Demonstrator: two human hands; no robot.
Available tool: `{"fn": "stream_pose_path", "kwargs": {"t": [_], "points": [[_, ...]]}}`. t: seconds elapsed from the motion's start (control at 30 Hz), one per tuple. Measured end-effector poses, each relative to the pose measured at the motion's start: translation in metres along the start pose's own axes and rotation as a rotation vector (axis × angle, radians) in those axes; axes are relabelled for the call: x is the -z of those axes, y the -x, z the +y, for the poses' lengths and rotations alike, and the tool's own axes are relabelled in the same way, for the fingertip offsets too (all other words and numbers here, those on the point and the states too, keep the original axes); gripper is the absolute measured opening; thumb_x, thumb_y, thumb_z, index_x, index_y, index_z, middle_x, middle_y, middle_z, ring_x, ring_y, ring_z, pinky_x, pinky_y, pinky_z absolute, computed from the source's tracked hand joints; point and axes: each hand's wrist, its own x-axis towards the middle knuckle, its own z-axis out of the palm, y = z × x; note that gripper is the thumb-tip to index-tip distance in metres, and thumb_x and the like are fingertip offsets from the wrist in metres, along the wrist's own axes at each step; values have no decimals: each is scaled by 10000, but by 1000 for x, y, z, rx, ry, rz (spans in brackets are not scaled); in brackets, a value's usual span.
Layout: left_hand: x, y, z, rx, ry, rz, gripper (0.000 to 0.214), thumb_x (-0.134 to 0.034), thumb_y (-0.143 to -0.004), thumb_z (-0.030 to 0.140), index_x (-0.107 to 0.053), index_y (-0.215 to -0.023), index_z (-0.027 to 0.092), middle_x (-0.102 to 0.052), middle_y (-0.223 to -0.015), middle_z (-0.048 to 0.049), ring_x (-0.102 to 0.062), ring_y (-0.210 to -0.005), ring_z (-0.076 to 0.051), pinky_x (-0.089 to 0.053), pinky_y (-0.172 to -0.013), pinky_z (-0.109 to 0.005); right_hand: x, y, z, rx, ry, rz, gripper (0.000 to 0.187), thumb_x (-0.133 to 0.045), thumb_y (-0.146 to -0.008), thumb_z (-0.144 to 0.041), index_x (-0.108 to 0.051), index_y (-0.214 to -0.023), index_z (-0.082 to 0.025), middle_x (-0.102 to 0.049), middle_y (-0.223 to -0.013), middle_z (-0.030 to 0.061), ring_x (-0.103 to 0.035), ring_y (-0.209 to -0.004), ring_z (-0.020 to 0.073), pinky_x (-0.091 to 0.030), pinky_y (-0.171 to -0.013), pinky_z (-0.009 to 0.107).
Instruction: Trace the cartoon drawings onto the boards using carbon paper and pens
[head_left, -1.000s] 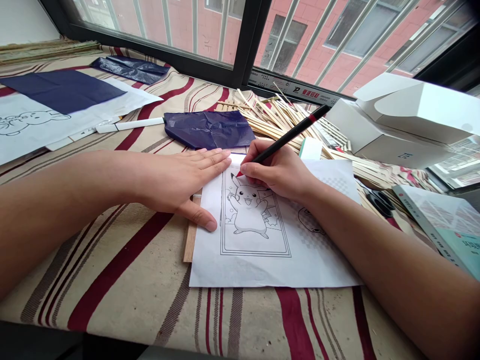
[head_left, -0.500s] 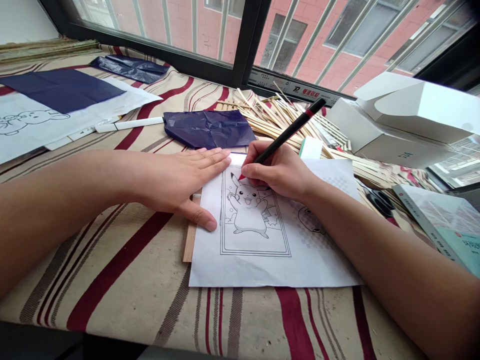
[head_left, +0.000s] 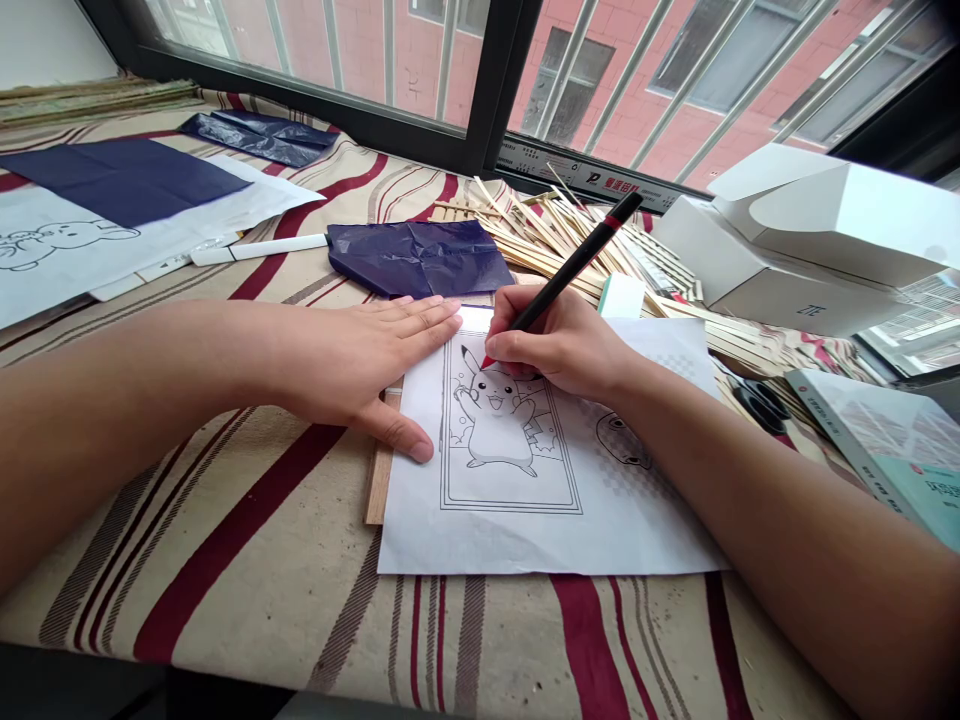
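My right hand [head_left: 555, 345] grips a black pen with a red band [head_left: 577, 260]. Its red tip rests on the top of the left ear of a printed Pikachu outline [head_left: 495, 425]. The drawing lies inside a double-line frame on a white paper sheet [head_left: 540, 540]. My left hand [head_left: 360, 360] lies flat beside the sheet, holding nothing, with its thumb and fingertips near the paper's left edge. A narrow wooden strip [head_left: 381, 470] shows under that edge. A crumpled dark blue carbon sheet [head_left: 418, 258] lies just beyond my left fingertips.
Thin wooden sticks [head_left: 555, 240] lie heaped behind the paper, beneath a white box [head_left: 825, 215]. A white marker [head_left: 259, 248], a traced sheet [head_left: 67, 240] and more carbon paper [head_left: 259, 137] lie on the striped cloth [head_left: 225, 590]. A book [head_left: 877, 440] sits right. A window runs behind.
The pen tip has moved slightly down and to the right along the ear outline, with my right hand following. My left hand and the paper have not visibly moved.
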Motion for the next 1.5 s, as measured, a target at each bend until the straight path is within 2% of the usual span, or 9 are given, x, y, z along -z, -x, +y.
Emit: {"fn": "stream_pose_path", "kwargs": {"t": [1.03,1.27,1.5], "points": [[1,0,2,14,22,-22,1346,-572,-797,907,7,-1729,126,107,-1788,-149,25,-1669,-407,-98,-1352,-491,-2,2,1,-32,23,63,180,-729,-785,-122,-587,-708,-201,-632,-541,-33,-519,-469,88,-363,-439,236],[0,1,0,-8,30,-5,1340,-557,-801,916,-9,-1730,121,82,-1787,-158,10,-1667,-420,-130,-1346,-521,-2,1,2,-39,18,72,199,-756,-806,-141,-587,-723,-207,-629,-541,-40,-517,-467,91,-360,-438,246],[1,1,1,10,51,11,1348,-606,-778,904,-47,-1734,134,43,-1794,-163,-36,-1666,-427,-139,-1348,-490,-2,2,4,-36,14,78,215,-796,-813,-183,-592,-751,-207,-643,-562,-38,-534,-485,95,-368,-452,252]]}}
